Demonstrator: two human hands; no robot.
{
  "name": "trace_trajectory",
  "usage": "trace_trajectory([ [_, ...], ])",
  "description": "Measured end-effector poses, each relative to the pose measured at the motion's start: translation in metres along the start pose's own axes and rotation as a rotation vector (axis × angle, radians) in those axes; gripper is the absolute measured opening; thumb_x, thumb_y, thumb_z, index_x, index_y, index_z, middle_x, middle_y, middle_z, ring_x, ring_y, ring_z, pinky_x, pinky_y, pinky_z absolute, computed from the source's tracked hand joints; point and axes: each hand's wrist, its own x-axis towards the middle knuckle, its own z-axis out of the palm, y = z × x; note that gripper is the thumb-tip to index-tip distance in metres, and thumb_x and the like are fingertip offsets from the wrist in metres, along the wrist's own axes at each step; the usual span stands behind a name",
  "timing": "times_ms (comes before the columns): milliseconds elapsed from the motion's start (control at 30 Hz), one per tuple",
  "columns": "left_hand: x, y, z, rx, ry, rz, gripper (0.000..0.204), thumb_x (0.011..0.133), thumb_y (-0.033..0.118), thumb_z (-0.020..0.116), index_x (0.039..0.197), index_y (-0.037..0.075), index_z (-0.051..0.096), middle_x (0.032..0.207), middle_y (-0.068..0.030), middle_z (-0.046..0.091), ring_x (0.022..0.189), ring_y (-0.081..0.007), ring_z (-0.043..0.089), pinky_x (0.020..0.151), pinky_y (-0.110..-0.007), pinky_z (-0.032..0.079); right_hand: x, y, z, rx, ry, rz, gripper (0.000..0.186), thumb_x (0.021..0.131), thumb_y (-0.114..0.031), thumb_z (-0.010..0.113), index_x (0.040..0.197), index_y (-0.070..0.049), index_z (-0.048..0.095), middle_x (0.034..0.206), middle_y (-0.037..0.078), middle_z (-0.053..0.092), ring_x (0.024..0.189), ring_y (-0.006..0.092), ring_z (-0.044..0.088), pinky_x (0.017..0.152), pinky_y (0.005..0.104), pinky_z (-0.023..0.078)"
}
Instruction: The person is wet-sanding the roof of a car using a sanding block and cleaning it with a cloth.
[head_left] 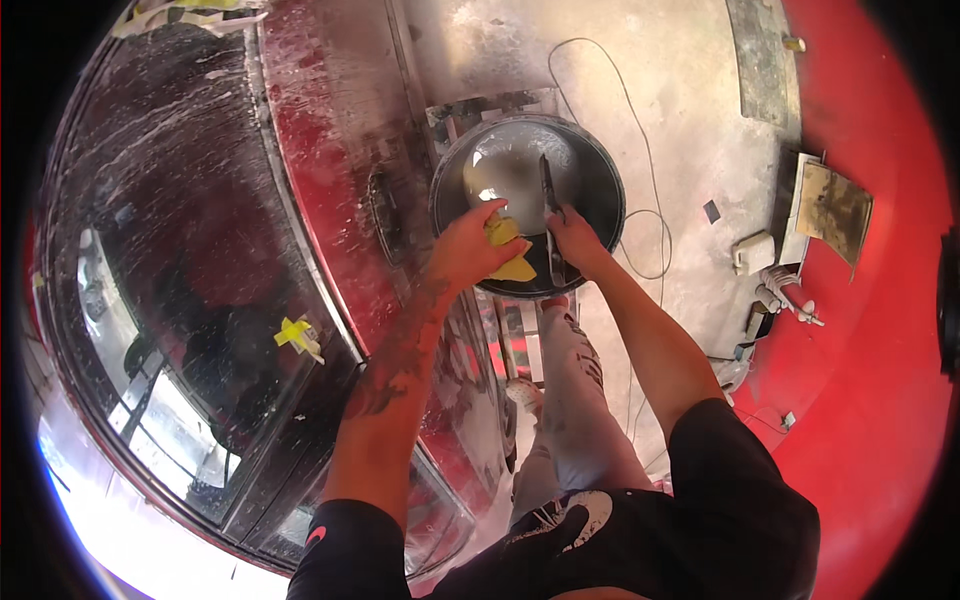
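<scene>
A round black tub point(437, 205) of cloudy grey water stands in front of me. My left hand point(468, 245) is at its near left rim, fingers closed on a crumpled yellow sheet point(514, 268), which looks like sandpaper or a cloth. Over the right part of the tub, my right hand point(577, 242) grips a long, narrow dark tool point(547, 185), which looks like a sanding block seen edge-on. Its far end points away over the water. The two hands are apart, and part of each held thing is hidden by fingers.
A dusty red car point(335, 140) fills the left side, with a dark, streaked window point(180, 200) and yellow tape point(294, 336). A thin cable point(650, 150) loops across the floor. A small dark square point(711, 211) lies there. Boxes and boards point(835, 210) sit along the right.
</scene>
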Motion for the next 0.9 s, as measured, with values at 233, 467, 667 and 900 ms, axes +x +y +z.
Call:
trace_trajectory([
  [233, 0.119, -0.089, 0.076, 0.808, -0.019, 0.093, 0.077, 0.08, 0.033, 0.076, 0.149, 0.015, 0.046, 0.161, -0.0174, 0.034, 0.143, -0.0462, 0.037, 0.112, -0.064, 0.035, 0.114, 0.051, 0.109, -0.185, 0.399, 0.158, 0.07, 0.099, -0.035, 0.056, 0.151, 0.002, 0.029, 0.125, 0.041, 0.052, 0.113, 0.0566, 0.057, 0.099, 0.0551, 0.049],
  [467, 0.167, -0.167, 0.111, 0.743, -0.098, -0.057, 0.05, 0.083, 0.027, 0.07, 0.127, 0.005, 0.063, 0.13, -0.0254, 0.062, 0.122, -0.0414, 0.06, 0.103, -0.053, 0.049, 0.16, 0.094, 0.107, -0.234, 0.229, 0.154, 0.043, 0.098, -0.026, 0.056, 0.13, 0.003, 0.053, 0.131, 0.037, 0.055, 0.118, 0.0507, 0.058, 0.102, 0.0556, 0.046],
  [667, 0.092, -0.128, 0.062, 0.409, 0.008, -0.201, 0.04, 0.076, 0.023, 0.079, 0.109, 0.002, 0.07, 0.102, -0.0235, 0.073, 0.096, -0.0414, 0.072, 0.084, -0.05, 0.058, 0.082, 0.034, 0.096, -0.264, 0.208, -0.15, 0.033, 0.1, -0.017, 0.046, 0.122, -0.002, 0.065, 0.131, 0.034, 0.058, 0.118, 0.041, 0.061, 0.103, 0.0527, 0.045],
  [900, -0.013, 0.008, 0.041, -0.307, 0.239, -0.044, 0.042, 0.078, 0.032, 0.072, 0.112, 0.007, 0.072, 0.102, -0.0206, 0.073, 0.097, -0.037, 0.071, 0.087, -0.041, 0.056, -0.028, 0.011, -0.011, 1.283, -0.293, 0.335, 0.042, 0.103, -0.041, 0.052, 0.127, -0.008, 0.061, 0.117, 0.009, 0.07, 0.1, 0.0263, 0.07, 0.084, 0.0444, 0.059],
])
